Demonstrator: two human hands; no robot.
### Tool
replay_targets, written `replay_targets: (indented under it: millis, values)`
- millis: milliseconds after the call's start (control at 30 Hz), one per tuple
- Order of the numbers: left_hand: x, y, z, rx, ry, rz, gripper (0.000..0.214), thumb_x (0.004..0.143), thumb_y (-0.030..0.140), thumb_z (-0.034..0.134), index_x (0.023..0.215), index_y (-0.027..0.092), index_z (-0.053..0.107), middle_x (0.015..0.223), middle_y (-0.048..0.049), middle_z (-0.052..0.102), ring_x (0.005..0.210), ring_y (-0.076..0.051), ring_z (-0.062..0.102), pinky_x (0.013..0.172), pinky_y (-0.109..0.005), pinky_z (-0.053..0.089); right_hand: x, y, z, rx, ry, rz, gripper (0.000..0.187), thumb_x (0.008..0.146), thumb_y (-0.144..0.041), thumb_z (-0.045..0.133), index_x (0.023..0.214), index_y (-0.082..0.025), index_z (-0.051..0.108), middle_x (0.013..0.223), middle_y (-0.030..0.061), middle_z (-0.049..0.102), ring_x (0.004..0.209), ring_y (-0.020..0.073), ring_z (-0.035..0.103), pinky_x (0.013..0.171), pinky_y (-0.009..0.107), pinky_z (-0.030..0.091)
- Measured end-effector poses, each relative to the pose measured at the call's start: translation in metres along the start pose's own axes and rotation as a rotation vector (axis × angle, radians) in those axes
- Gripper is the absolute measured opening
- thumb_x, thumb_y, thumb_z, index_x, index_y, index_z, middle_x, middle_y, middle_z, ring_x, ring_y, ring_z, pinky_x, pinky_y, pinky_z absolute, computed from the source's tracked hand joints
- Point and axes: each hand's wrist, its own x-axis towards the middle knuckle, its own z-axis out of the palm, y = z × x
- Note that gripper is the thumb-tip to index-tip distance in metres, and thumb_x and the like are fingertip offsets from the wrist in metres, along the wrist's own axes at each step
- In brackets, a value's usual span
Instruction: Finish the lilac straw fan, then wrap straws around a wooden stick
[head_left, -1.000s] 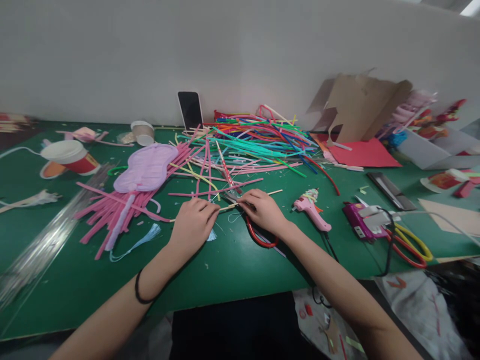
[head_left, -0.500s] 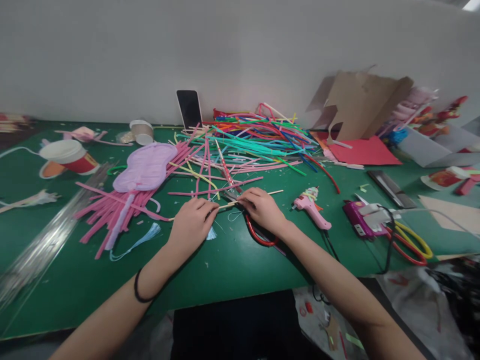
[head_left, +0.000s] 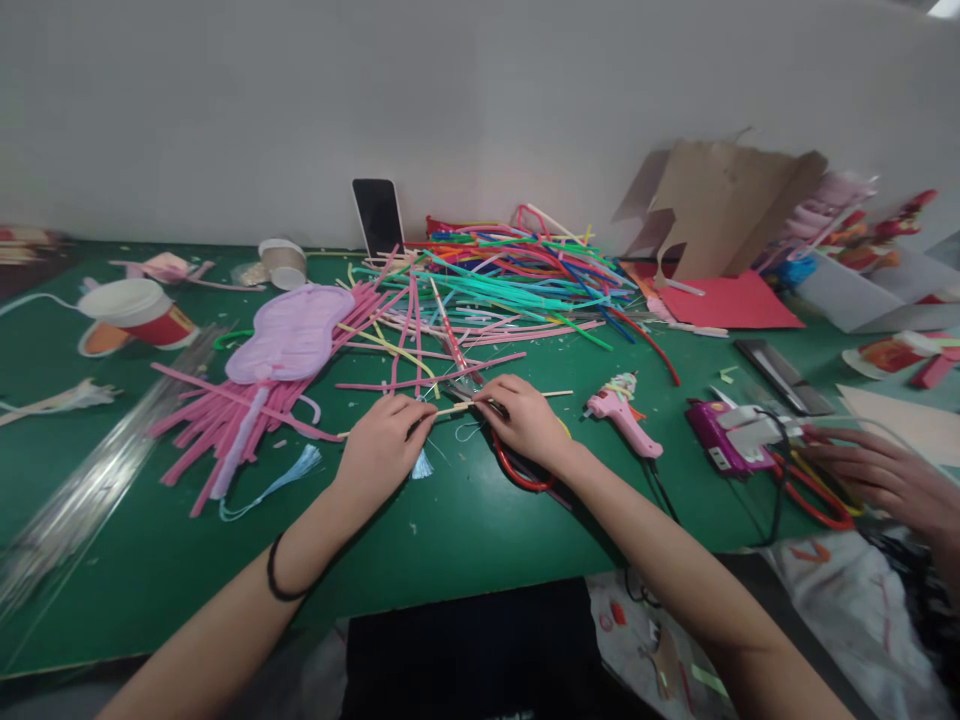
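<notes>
My left hand (head_left: 385,437) is closed around a thin pale wooden stick (head_left: 453,409), whose other end sticks out on the hand's left side. My right hand (head_left: 523,420) pinches the sticks from the other side, and a thin end juts out to its right. Between the hands two sticks seem to lie end over end; the fingers hide the exact join. Beneath my right hand lie scissors with red handles (head_left: 517,470). A light blue tassel (head_left: 423,464) with thin thread rests on the table just below the sticks.
A lilac fuzzy fan shape (head_left: 296,325) lies on pink pipe cleaners (head_left: 202,420) at left. Behind are colourful pipe cleaners (head_left: 517,290) and a phone (head_left: 379,218). Rightward are a pink glue gun (head_left: 626,420), a purple power block (head_left: 724,440) and another person's hand (head_left: 885,470).
Another person's hand has come in from the right, over the scissors beside the power block. The stick end right of my right hand has tilted slightly downward. My hands have barely moved.
</notes>
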Motion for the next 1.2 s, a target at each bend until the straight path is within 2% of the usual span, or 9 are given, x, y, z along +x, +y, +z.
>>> replay_targets:
  millis: [767, 1200]
  values:
    - [0.0010, -0.0034, 0.0005, -0.006, 0.003, -0.010, 0.022, 0.094, 0.028, 0.051, 0.096, 0.018, 0.070, 0.093, -0.0061, 0.071, 0.092, -0.023, 0.062, 0.084, -0.035, 0.048, -0.0058, -0.0002, 0.0010, -0.014, 0.038, -0.079, 0.015, 0.091, -0.020, 0.056, 0.098, -0.020, 0.069, 0.096, 0.0094, 0.066, 0.092, 0.0221, 0.058, 0.082, 0.038, 0.047]
    - [0.0015, -0.0053, 0.0015, -0.031, -0.007, -0.022, 0.021, 0.094, 0.029, 0.052, 0.095, 0.019, 0.070, 0.093, -0.0056, 0.071, 0.092, -0.022, 0.063, 0.084, -0.035, 0.049, -0.0060, -0.0017, -0.0018, 0.120, 0.035, 0.016, 0.013, 0.088, -0.016, 0.061, 0.095, -0.021, 0.070, 0.091, 0.0059, 0.065, 0.088, 0.0190, 0.059, 0.081, 0.033, 0.047]
